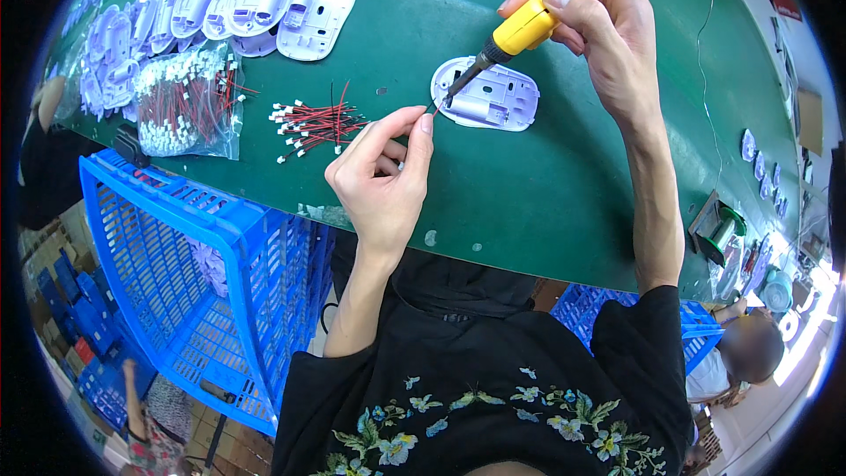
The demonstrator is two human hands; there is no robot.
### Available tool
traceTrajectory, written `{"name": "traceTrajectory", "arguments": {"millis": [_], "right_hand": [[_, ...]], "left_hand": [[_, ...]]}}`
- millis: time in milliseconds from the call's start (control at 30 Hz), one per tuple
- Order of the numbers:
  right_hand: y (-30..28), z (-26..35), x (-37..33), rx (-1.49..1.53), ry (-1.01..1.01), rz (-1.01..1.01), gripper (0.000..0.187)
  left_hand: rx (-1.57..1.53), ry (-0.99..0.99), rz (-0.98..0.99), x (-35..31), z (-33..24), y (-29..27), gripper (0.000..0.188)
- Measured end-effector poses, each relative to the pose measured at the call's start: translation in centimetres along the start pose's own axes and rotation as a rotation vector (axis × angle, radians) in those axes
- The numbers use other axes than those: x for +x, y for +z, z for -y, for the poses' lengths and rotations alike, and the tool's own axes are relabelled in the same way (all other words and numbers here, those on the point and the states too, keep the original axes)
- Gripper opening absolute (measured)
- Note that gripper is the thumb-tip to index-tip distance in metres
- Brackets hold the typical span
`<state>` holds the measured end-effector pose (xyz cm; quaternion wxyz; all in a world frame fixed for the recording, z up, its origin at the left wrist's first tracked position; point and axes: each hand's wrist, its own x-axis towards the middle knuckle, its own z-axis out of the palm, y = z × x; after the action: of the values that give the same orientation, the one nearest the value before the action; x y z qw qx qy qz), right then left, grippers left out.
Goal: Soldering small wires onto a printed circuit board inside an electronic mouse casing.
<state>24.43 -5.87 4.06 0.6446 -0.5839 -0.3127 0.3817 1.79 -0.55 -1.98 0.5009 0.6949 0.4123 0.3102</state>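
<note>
Both hands work over a green counter (564,203), each closed in a grip. The right hand (608,35) is wrapped around the yellow handle of a soldering iron (531,25), whose dark tip slants down to the left end of a pale lilac plastic shell (509,95); whether tip and shell touch cannot be told. The left hand (381,172) pinches a thin wire lead (436,109) between thumb and index finger at that same end. The shell lies flat, its ribbed interior upward. To its left: a loose pile of red-and-black leads (308,126) with white connectors, a clear bag (192,110) of similar leads and, beyond, overlapping shells (319,18). A blue crate (231,234) stands below the near edge.
</note>
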Motion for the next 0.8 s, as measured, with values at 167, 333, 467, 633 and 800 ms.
{"name": "traceTrajectory", "arguments": {"millis": [167,333,467,633,800], "right_hand": [[0.0,-1.4,0.3,0.020,-0.057,0.007,0.032],[-0.5,-1.0,0.1,-0.005,-0.066,-0.013,0.037],[-0.4,-0.6,0.0,0.013,-0.097,-0.037,0.039],[-0.2,-0.6,0.1,0.007,-0.054,-0.004,0.038],[0.0,-0.3,-0.1,0.017,-0.041,-0.018,0.038]], "left_hand": [[0.009,0.005,-0.002,0.0,0.0,0.0,0.013],[0.005,-0.005,-0.004,0.0,-0.1,0.0,0.013],[0.012,0.010,-0.006,0.1,-0.1,0.0,0.013],[0.001,0.006,-0.006,0.0,0.0,0.0,0.013],[-0.002,0.000,-0.004,0.0,0.0,0.0,0.013]]}}
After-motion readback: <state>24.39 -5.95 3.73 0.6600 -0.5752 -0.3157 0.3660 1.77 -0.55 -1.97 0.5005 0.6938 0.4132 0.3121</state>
